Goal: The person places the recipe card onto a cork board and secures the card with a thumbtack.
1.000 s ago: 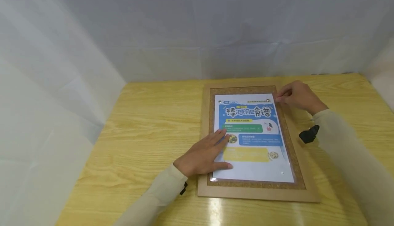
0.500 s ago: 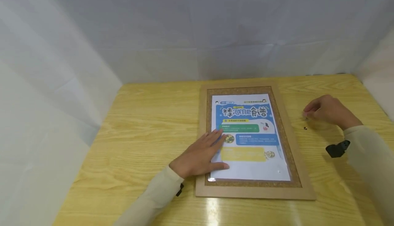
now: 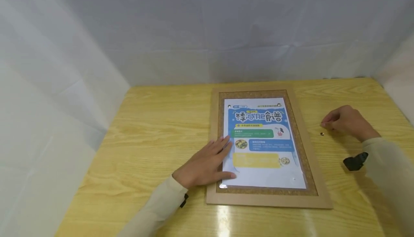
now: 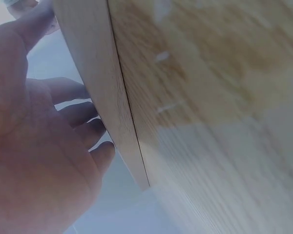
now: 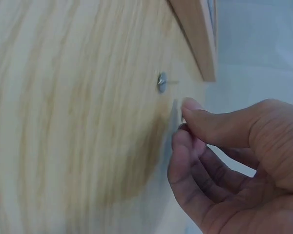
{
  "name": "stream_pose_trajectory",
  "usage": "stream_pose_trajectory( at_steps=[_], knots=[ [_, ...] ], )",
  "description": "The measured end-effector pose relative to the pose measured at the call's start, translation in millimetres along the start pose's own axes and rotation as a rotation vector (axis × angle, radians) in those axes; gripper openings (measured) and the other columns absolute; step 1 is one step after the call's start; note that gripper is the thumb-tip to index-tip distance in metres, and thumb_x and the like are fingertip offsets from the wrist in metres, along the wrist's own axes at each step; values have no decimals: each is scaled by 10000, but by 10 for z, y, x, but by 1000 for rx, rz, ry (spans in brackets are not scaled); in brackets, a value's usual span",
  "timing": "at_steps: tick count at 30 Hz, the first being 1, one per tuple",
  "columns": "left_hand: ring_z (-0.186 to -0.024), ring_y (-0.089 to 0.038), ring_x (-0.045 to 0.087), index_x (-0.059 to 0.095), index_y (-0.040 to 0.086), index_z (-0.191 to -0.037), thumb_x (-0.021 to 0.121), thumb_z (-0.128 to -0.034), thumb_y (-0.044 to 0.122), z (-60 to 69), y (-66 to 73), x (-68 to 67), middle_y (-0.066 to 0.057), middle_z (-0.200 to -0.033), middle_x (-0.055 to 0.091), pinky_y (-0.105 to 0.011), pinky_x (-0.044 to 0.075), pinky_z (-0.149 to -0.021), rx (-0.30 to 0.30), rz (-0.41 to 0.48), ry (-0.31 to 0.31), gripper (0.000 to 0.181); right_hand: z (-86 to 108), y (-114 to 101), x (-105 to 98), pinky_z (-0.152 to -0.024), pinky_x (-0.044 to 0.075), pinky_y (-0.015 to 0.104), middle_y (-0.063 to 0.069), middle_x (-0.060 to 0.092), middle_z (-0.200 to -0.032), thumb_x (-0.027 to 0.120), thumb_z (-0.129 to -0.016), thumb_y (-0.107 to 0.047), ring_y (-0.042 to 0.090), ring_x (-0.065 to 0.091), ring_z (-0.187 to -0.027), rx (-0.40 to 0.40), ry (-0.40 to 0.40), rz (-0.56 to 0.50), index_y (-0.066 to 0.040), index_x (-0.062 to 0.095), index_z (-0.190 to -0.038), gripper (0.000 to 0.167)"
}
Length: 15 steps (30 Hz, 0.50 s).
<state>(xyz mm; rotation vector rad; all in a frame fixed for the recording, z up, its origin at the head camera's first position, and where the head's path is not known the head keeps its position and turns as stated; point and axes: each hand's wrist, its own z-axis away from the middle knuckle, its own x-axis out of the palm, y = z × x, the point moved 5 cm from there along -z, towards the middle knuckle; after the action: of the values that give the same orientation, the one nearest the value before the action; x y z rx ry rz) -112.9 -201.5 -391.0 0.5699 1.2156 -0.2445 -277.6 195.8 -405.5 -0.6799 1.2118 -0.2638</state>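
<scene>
A printed sheet in clear plastic (image 3: 258,177) lies on a framed corkboard (image 3: 268,200). Silver thumbtacks sit at its top left (image 3: 229,106) and top right (image 3: 279,105) corners. My left hand (image 3: 205,165) rests with spread fingers on the sheet's left edge and the frame; the left wrist view shows its palm beside the frame's side (image 4: 105,78). To the right of the board, my right hand (image 3: 347,124) pinches a thumbtack (image 5: 183,126) between thumb and index finger, mostly hidden by the fingertips. A loose thumbtack (image 5: 162,83) lies on the table close by, its pin sticking out sideways.
The wood-grain table (image 3: 155,129) stretches left and right of the board. White cloth (image 3: 161,32) hangs behind it and along the left side. Both wrists carry small black devices (image 3: 355,161).
My right hand has moved from the sheet's top right corner to the table on the right, where two tacks lay; one is now in its pinch. The left hand slid slightly left.
</scene>
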Motion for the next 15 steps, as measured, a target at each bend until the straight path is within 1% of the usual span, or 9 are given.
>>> stream_pose_trajectory(
  at_steps=[3,5,7,9,12,15],
  knots=[
    [-1553,-232,17,140,50,-1612,489,-967,668,18,0,3,-104,-1689,13,-403,35,-1261,6,-8,-2,959,15,-75,-8,-685,539,359,118,733,-950,670,-980,-162,235,648,-833,-46,62,7,41,742,-1028,221],
    [-1553,-238,16,145,47,-1611,496,-965,666,35,6,0,-108,-1689,17,-404,35,-1261,6,-11,-5,962,24,-174,-13,-698,545,391,149,725,-972,662,-991,-175,260,650,-855,-85,102,19,37,739,-1034,229],
    [-1553,-242,14,149,42,-1610,503,-963,662,51,10,-1,-110,-1689,21,-402,35,-1261,6,-15,-5,964,30,-286,-6,-688,551,407,173,719,-976,654,-1001,-187,274,660,-837,-113,131,24,43,730,-1044,247],
    [-1553,-243,9,150,40,-1610,507,-961,662,69,15,0,-109,-1690,22,-399,32,-1261,4,-15,-5,967,34,-409,13,-664,555,395,188,714,-978,647,-1006,-183,270,666,-809,-124,135,20,52,723,-1056,252],
    [-1553,-244,10,155,40,-1610,505,-963,661,87,17,11,-106,-1691,26,-398,35,-1261,4,-13,-1,963,50,-600,63,-607,557,367,211,704,-994,634,-1014,-184,266,674,-770,-116,116,9,61,707,-1096,268],
    [-1553,-244,10,154,39,-1610,504,-965,660,109,25,20,-109,-1690,26,-393,25,-1260,5,-15,-2,962,74,-808,122,-580,548,363,212,697,-1019,648,-1005,-173,279,667,-793,-125,98,-7,53,706,-1114,257]
  ],
)
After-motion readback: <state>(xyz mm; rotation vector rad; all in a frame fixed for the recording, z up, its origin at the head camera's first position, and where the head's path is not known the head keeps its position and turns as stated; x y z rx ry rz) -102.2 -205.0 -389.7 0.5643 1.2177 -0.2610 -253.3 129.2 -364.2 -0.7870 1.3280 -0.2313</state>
